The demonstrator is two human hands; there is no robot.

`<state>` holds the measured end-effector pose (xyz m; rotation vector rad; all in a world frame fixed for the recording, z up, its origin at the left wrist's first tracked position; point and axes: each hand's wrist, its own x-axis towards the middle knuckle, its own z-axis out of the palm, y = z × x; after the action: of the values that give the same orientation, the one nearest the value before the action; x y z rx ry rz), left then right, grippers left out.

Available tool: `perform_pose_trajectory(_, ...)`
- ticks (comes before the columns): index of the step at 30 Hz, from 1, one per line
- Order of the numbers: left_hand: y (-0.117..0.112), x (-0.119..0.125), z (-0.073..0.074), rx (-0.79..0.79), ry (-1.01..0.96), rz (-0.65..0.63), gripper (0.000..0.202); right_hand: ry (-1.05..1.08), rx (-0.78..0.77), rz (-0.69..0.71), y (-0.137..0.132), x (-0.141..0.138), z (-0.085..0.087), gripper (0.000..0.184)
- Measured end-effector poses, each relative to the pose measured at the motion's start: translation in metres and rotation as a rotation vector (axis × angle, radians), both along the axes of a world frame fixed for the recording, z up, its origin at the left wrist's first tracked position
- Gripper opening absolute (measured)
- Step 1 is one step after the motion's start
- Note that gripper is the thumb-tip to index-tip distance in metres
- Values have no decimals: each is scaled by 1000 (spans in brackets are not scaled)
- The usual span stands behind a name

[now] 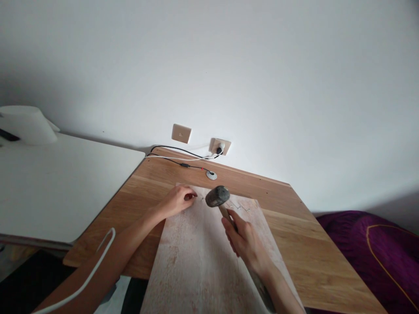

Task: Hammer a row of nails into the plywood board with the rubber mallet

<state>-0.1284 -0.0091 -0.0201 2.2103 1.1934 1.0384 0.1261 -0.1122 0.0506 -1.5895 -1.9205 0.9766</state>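
Observation:
My right hand [240, 235] is wrapped around the wooden handle of a mallet [218, 196]. Its dark, blunt head is raised over the far part of a pale, worn board [193, 257]. Near the board's far left corner is my left hand [181, 200], thumb and fingertips pinched together; what they hold, if anything, is too small to make out. A tiny thin piece, perhaps a nail, shows on the board between those fingertips and the mallet head. Several thin nails [238, 207] stand along the far right of the board, right of the mallet head.
Beneath the board is a wooden table [294, 244]. Black and white cables run along its back to a wall socket [221, 147] and a round cable grommet [211, 175]. A white tabletop [65, 183] adjoins at left. A purple cushion-like item [376, 253] lies at right. A white cord [91, 274] crosses my left forearm.

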Motion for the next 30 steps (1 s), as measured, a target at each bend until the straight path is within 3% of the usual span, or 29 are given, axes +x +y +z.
perform_pose_trajectory(5, -6, -2, 3, -24, 37, 55, 48, 0, 76, 96, 25, -25, 7, 28)
perform_pose_trajectory(12, -6, -1, 1, -54, -3, 40, 35, -147, 157, 137, 35, -39, 1, 21)
perform_pose_trajectory(15, -5, 0, -1, -32, -10, 84, 32, -122, 126, 135, 34, -38, -2, 22)
perform_pose_trajectory(20, -2, 4, -1, -36, -68, 68, 6, -16, 104, 89, 31, -32, -3, 28)
perform_pose_trajectory(30, -1, 2, -3, 24, -37, 52, 14, -13, 117, 92, 28, -31, 3, 29)
